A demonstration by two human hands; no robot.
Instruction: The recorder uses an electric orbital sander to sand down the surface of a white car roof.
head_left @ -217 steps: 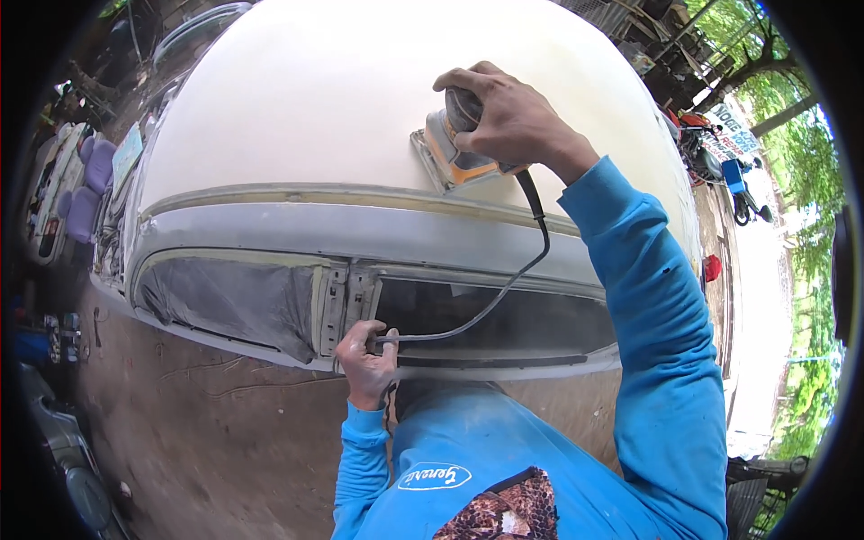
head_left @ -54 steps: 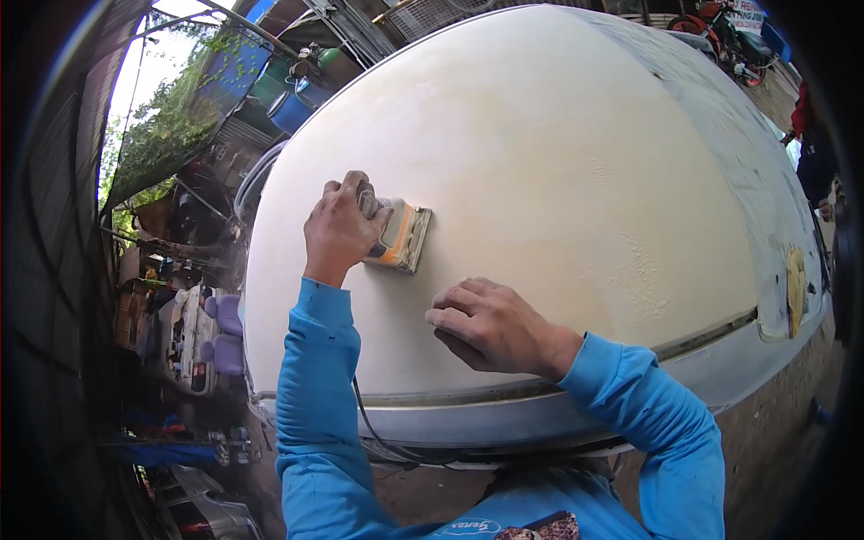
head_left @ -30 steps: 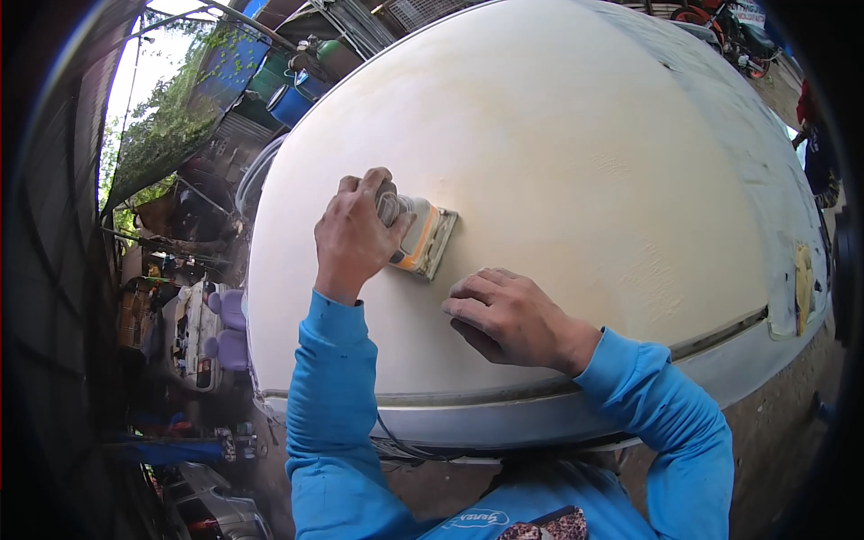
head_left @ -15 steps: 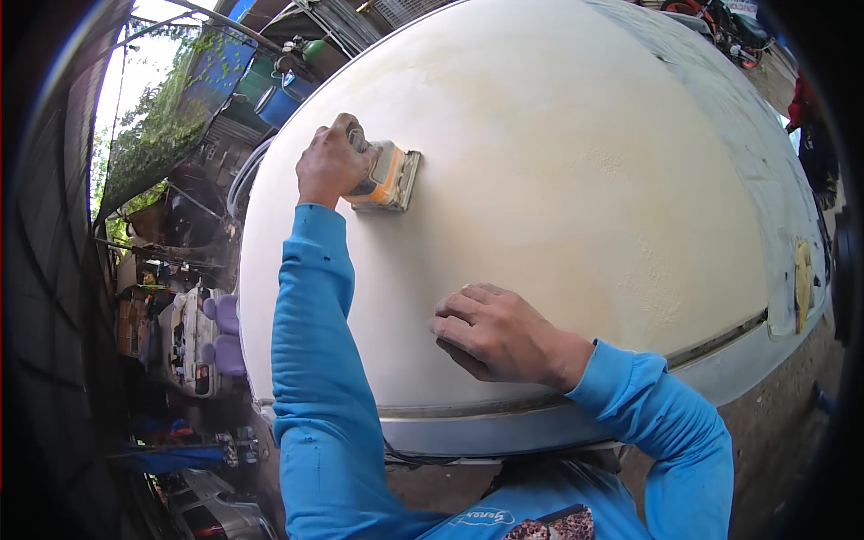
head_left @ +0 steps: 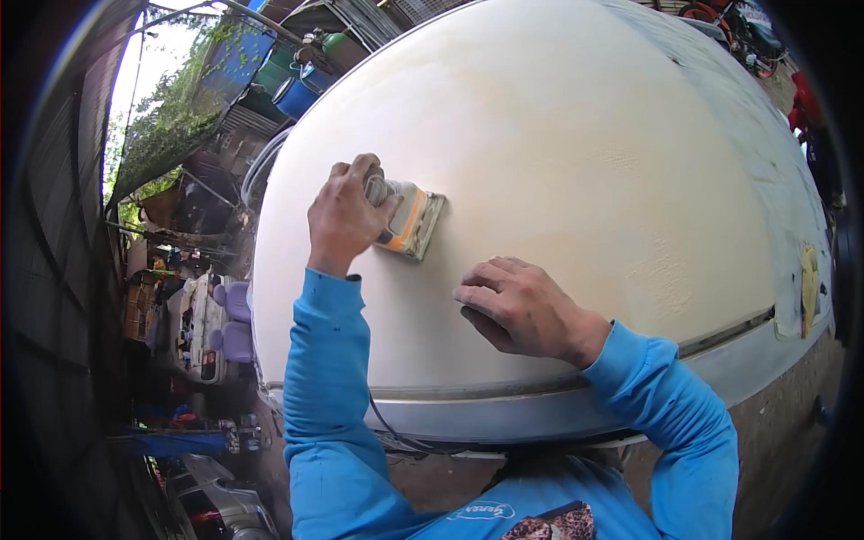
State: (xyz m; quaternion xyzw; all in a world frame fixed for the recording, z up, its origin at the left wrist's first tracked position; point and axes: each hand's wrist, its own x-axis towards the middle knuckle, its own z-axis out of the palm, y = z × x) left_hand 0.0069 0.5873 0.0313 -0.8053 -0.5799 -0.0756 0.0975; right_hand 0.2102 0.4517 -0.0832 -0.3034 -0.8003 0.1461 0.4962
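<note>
My left hand (head_left: 349, 209) is closed around the top of a palm sander (head_left: 407, 219) with an orange and grey body. The sander's square pad lies against a broad, curved cream-white vehicle roof (head_left: 558, 189) with yellowish patches. Lower and to the right, my right hand (head_left: 531, 310) has loosely bent, dusty fingers and shows nothing in its grasp. It is at the roof surface; whether the fingertips press on it, I cannot tell. A dark cable (head_left: 382, 418) runs beside my left forearm over the roof's near edge.
A dark groove (head_left: 468, 392) follows the roof's near edge. At the right corner is a yellowish patch (head_left: 809, 279). Blue barrels (head_left: 293, 97) stand beyond the far left edge. Purple seats (head_left: 236, 324) and a silver vehicle (head_left: 220, 504) are to the left, a motorcycle (head_left: 751, 40) at the far right.
My left hand has drawn the sander nearer to me across the roof. The view has shifted slightly. My right hand keeps nearly the same place on the roof.
</note>
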